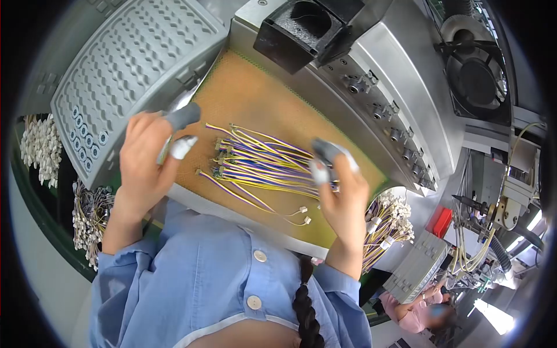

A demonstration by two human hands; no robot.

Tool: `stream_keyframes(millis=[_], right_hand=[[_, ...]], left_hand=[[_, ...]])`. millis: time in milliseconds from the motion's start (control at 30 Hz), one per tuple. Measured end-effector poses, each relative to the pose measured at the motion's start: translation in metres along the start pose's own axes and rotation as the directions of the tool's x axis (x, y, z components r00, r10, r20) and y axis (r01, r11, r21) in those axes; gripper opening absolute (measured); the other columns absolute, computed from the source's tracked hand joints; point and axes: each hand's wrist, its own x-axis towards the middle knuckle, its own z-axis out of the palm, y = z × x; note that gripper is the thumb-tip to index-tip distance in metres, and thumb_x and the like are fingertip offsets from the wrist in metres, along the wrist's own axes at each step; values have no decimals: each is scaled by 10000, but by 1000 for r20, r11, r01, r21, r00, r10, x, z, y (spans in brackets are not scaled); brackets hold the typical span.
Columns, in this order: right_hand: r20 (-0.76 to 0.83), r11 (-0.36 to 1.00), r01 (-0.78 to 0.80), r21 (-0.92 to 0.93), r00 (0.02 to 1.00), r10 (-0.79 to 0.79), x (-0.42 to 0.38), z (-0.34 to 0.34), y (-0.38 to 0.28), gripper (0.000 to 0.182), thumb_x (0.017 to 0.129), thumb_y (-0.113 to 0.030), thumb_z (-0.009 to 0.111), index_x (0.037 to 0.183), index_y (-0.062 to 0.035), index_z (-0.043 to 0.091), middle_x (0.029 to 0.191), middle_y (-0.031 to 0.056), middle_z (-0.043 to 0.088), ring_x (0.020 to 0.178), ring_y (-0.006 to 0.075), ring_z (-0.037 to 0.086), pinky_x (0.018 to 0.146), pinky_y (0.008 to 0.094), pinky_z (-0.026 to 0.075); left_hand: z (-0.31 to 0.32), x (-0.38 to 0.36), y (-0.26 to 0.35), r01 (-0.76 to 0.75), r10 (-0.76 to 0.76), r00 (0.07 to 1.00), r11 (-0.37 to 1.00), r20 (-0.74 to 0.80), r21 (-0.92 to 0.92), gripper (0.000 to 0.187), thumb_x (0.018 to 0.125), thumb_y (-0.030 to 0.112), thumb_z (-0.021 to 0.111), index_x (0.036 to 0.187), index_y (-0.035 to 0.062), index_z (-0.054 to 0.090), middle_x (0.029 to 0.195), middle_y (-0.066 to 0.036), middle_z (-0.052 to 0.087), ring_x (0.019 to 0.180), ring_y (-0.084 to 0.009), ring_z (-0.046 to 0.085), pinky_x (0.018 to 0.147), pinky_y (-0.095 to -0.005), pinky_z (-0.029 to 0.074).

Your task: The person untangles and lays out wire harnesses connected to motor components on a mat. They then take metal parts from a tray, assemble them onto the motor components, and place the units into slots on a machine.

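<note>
My left hand [143, 152] is raised at the left edge of the orange-brown mat, thumb and index finger apart, with grey and white finger covers. My right hand [343, 194], with similar covers, is over the right end of a row of wire harnesses [267, 168]; its thumb and index tips look apart, and it partly hides the wire ends. The harnesses have yellow, white and purple wires, with small green-and-dark pieces at their left ends. Two separate harnesses [241, 194] lie nearer my body, their white connectors [305, 216] pointing right.
A grey ridged tray [139, 64] with several round blue-white parts [81, 130] stands at left. Bundles of white-connector wires [40, 148] hang beside it; another bundle [386, 226] lies right. A metal machine [371, 87] with knobs borders the mat [243, 81]. A person [420, 310] sits at far right.
</note>
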Motion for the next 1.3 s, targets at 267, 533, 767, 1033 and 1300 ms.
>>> stream_keyframes(millis=[267,533,767,1033,1300], right_hand=[[343,907,318,-276,914,-216,76,85,-12,247,758,-88,535,997,-35,507,800,202,585,771,336,593,613,431,469],[116,961,202,-190,976,-182,71,29,-34,287,751,-29,580,1034,-79,595,978,166,560,770,317,582,691,385,478],[48,943,285,-171,958,-281,63,7,-25,262,763,1,580,1019,-52,593,1033,170,541,857,300,575,721,339,470],[-12,931,203,-303,976,-217,43,-9,-24,233,777,-14,596,1010,-13,593,838,141,580,726,222,589,594,290,481],[143,921,-61,386,990,5,36,-6,-12,239,871,-26,454,1077,49,550,911,128,623,784,169,629,632,241,513]], left_hand=[[33,-21,-11,-127,-2,952,908,306,400,425,659,70,582,1077,26,518,905,-93,601,958,-230,507,841,-352,373],[-29,-36,-56,235,-229,972,947,-53,218,273,670,57,630,932,39,553,948,-153,538,867,-331,515,764,-396,432],[-122,-78,-243,348,-520,845,353,-127,869,380,809,77,452,1186,76,497,1253,-138,468,1123,-394,406,961,-456,308],[-122,-78,-246,580,-514,814,699,-271,418,399,832,75,515,1221,22,447,1196,-178,505,1034,-302,517,873,-364,407],[25,23,-1,-88,226,931,901,285,-425,263,703,13,545,961,61,527,968,-120,468,840,-285,519,701,-344,451]])
